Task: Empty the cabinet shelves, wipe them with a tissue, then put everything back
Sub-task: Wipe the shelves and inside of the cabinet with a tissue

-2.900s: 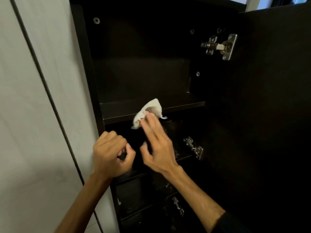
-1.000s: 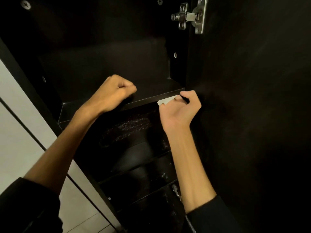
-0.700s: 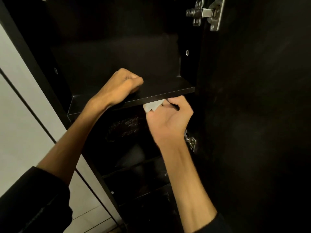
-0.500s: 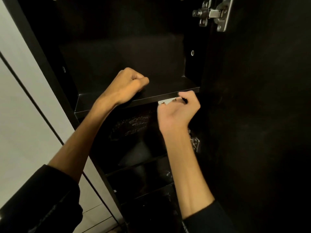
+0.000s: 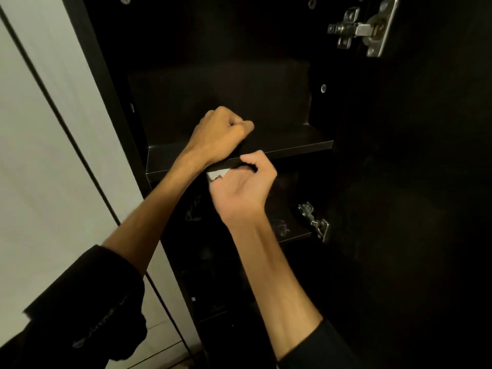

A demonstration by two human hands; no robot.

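My right hand pinches a crumpled white tissue between thumb and curled fingers, pressing it against the front edge of the dark cabinet shelf, just under its lip. My left hand is clenched into a fist grasping nothing that I can see, resting on the top of that same shelf near its left end, likely to steady me. The shelf surface that shows is bare, so I judge the emptying done here and the wiping step in hand. Next I should drag the tissue along the edge toward the right, where the open door hangs on its metal hinge, then move down to the lower shelf, which shows pale smudges.
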